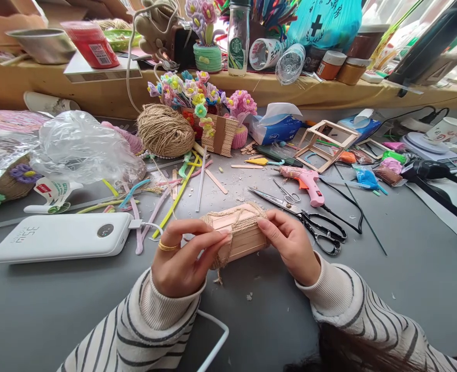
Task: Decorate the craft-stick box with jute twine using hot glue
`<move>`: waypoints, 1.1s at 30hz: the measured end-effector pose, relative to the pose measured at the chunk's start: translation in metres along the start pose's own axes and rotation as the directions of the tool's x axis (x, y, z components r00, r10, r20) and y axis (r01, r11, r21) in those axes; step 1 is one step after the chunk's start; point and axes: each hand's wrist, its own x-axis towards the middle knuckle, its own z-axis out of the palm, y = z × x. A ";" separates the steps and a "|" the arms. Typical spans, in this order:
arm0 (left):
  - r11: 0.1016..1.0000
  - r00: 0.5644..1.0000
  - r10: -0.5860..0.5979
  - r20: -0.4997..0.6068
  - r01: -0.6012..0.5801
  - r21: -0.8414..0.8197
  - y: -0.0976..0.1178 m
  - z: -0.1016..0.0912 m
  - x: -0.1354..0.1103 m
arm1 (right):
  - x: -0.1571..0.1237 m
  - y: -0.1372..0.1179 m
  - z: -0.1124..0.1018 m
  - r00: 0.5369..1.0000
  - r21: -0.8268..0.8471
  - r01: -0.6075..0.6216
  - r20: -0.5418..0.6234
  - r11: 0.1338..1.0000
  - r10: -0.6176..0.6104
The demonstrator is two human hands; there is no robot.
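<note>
A white power bank point(60, 236) lies flat on the grey surface point(407, 268) well to the left of the left hand, its cable running toward the wrist. Beyond it, up and to the left of the hands, sits a crumpled clear plastic bag point(77, 147). A ball of jute twine point(165, 130) rests farther back, above the left hand, with loose pipe cleaners point(178, 199) strewn between the two.

The left hand point(182, 261), a gold ring on one finger, is closed, its fingertips pinching the left end of a popsicle-stick box point(238, 232) where a band of twine wraps around it. The box is held between both hands just above the surface, lying lengthwise. The right hand point(290, 245) is closed on the box's right end, thumb on top.

Just right of the right hand lie black-handled scissors point(309, 219), blades pointing back to the left. A pink glue gun point(306, 182) lies just beyond them, and a stick frame point(325, 144) stands farther back to the right.
</note>
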 end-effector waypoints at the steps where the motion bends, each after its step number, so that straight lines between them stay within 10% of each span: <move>1: 1.000 1.000 0.004 0.002 -0.004 0.003 0.000 0.000 0.000 | 0.000 0.000 0.000 1.000 -0.008 0.004 -0.001 1.000 -0.004; 17: 0.897 0.921 0.361 0.144 -0.385 0.218 0.008 0.004 -0.005 | -0.001 -0.001 0.000 1.000 0.016 -0.016 0.009 1.000 0.016; 33: 0.900 0.911 0.368 0.186 -0.400 0.176 0.003 0.007 -0.007 | -0.001 0.000 -0.004 0.998 0.013 0.016 0.056 1.000 -0.016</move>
